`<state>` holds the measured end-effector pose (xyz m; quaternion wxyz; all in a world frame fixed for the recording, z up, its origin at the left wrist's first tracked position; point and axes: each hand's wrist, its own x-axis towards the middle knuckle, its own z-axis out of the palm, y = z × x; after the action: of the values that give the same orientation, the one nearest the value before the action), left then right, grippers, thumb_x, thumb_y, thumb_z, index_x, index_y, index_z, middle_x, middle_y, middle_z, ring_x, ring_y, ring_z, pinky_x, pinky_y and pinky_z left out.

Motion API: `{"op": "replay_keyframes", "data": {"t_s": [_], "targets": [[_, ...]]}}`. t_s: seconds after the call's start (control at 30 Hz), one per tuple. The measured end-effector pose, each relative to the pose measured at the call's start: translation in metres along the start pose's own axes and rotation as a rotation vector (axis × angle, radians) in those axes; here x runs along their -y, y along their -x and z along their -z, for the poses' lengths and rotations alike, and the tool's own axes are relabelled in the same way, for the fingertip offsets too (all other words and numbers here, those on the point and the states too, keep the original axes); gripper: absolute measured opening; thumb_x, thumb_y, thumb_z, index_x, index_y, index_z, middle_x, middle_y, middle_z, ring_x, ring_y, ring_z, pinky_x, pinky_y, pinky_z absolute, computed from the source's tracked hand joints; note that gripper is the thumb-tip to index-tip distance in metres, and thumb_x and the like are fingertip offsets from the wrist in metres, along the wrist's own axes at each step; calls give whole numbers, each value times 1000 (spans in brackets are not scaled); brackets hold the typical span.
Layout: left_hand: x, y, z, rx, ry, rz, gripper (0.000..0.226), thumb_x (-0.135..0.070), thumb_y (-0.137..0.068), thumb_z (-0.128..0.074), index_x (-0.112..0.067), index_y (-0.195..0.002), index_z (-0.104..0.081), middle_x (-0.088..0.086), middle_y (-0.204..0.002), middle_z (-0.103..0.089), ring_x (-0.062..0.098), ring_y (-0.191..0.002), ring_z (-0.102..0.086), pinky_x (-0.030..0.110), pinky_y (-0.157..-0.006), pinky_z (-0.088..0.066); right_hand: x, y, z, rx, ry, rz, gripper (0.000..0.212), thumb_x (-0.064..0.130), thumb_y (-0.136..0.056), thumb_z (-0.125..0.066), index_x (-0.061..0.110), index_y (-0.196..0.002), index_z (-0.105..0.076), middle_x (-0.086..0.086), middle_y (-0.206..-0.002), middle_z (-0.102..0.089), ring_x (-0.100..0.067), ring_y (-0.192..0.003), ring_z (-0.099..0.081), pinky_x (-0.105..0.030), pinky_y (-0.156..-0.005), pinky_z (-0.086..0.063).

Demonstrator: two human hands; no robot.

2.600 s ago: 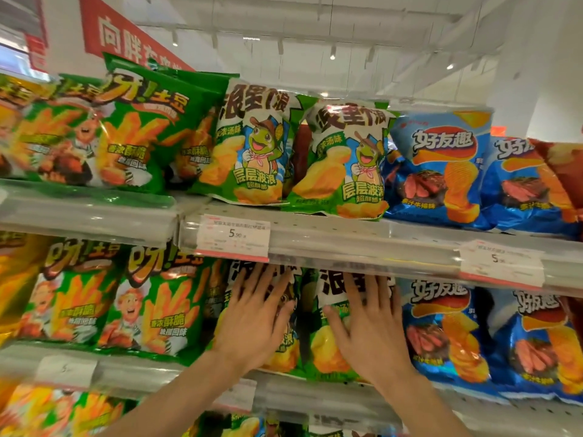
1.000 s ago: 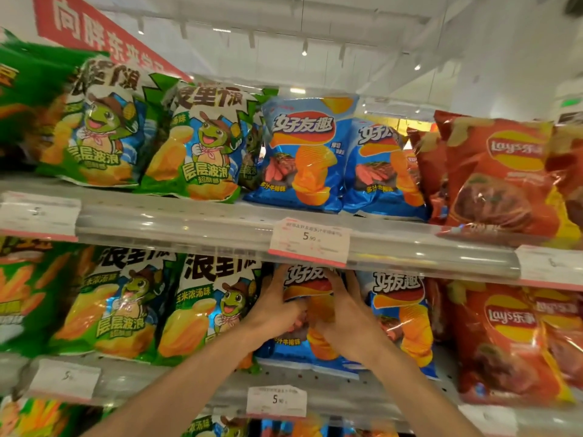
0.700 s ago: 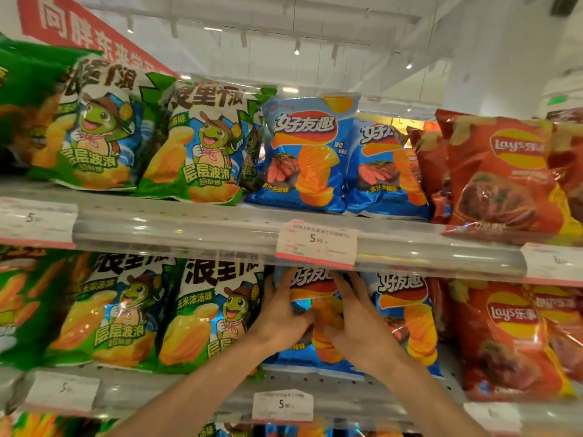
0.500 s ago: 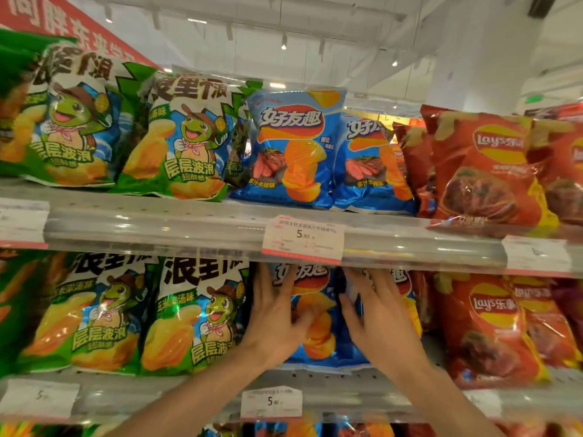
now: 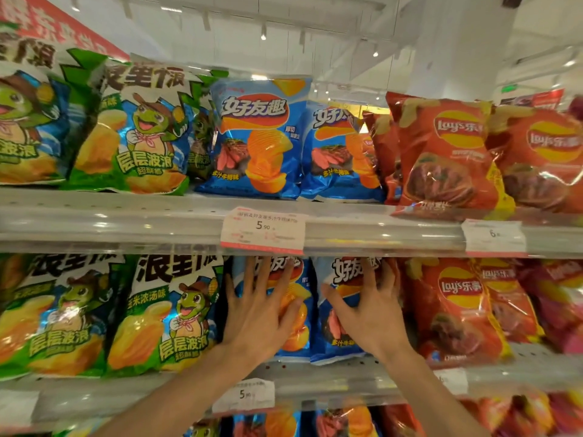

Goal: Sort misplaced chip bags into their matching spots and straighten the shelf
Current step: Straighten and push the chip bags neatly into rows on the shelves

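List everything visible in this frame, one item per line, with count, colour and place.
Green chip bags: four visible, green, left side of upper and middle shelves.
Blue chip bags: four, blue, centre of both shelves; more on the bottom shelf.
Red chip bags: several, red-orange, right side.
Price tags: several, white, on shelf rails.
Red sign: one, top left.
Left hand: flat on a middle-shelf blue bag.
Right hand: flat on the neighbouring blue bag.

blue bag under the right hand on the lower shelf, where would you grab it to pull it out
Probably by its two side edges near the middle, coming straight from the front. The blue bag stands upright facing out; its top is tucked behind the shelf rail, and neighbouring bags crowd both sides. The right hand lies flat on its face, fingers spread, not gripping.
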<state>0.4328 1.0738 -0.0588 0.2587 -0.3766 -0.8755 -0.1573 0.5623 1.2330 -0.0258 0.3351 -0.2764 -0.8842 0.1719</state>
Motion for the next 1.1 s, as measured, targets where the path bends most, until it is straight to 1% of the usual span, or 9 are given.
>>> {"op": "replay_keyframes", "data": {"t_s": [0.1, 0.23, 0.33, 0.37, 0.43, 0.53, 0.73, 0.93, 1.1], "targets": [[-2, 1, -1, -19, 8, 2, 70, -65, -97, -25, -36, -158, -9, 8, -167, -6, 34, -153, -1, 66, -113, -9, 0, 2, 9, -74, 178, 14, 95, 83, -78, -37, 29, -153, -17, -16, -158, -12, -40, -136, -32, -55, -104, -39], [-14, 1, 1, 7, 28, 25, 70, -65, -97, -21, -37, -158, -4, 8, -168, 1, 34, -153, 5, 69, -115, -9, -9, 2, 11, -67, 347, -21, 98, 88, -78, -20, 27, -155, -17, -20, -161, -9, -40, -139, -29, -54, -104, -34], [-15, 1, 4, 19, 12, 25, 68, -65, -97, -13, -39, -158, 1, 6, -167, 9, 32, -153, 13, 65, -117, 9, -14, 4, 6, -116, 357, 38, 92, 83, -85, -16, 23, -155, -23, -20, -162, -13, -37, -148, -15, -55, -115, -20], [-14, 0, 8, 5, -9, 7, 66, -63, -98, -14, -37, -158, -7, 8, -167, 1, 33, -154, 5, 65, -117, 8, -14, 3, 6, -141, 340, 108, 84, 76, -90, -19, 22, -154, -27, -19, -161, -18, -36, -148, -15, -56, -117, -17], [-11, -3, 15, -14, -49, -47, 64, -59, -100, -16, -31, -157, -25, 10, -165, -21, 35, -152, -14, 66, -118, -6, -12, -1, 9, -145, 347, 282, 67, 62, -98, -23, 23, -152, -31, -14, -158, -26, -35, -147, -21, -58, -118, -14], [-11, -10, 12, -2, -33, -65, 64, -57, -101, -17, -28, -156, -26, 10, -164, -25, 34, -151, -19, 66, -118, -16, -12, -9, 7, -59, 415, 447, 60, 53, -102, -20, 27, -156, -22, -9, -160, -26, -31, -149, -18, -60, -118, -10], [-13, -11, 4, 20, -80, -66, 70, -63, -99, -14, -28, -159, -12, 10, -166, -14, 34, -153, -12, 67, -117, -14, -13, -8, -13, -52, 473, 314, 65, 57, -99, -22, 26, -157, -20, -14, -160, -26, -37, -149, -19, -67, -115, -8], [-13, -9, 3, 35, -101, -65, 71, -64, -100, -16, -26, -160, -9, 12, -167, -10, 35, -153, -8, 66, -118, -11, -11, -6, -21, -69, 498, 233, 67, 59, -98, -25, 27, -157, -18, -15, -162, -22, -40, -149, -16, -70, -113, -7], [-12, -10, 11, 38, -56, -70, 71, -66, -97, -5, -31, -159, -1, 6, -168, -1, 30, -154, 3, 64, -120, 0, -13, -9, -17, -36, 443, 252, 68, 62, -99, -11, 29, -158, -10, -13, -164, -14, -36, -151, -6, -68, -115, -4]]}}
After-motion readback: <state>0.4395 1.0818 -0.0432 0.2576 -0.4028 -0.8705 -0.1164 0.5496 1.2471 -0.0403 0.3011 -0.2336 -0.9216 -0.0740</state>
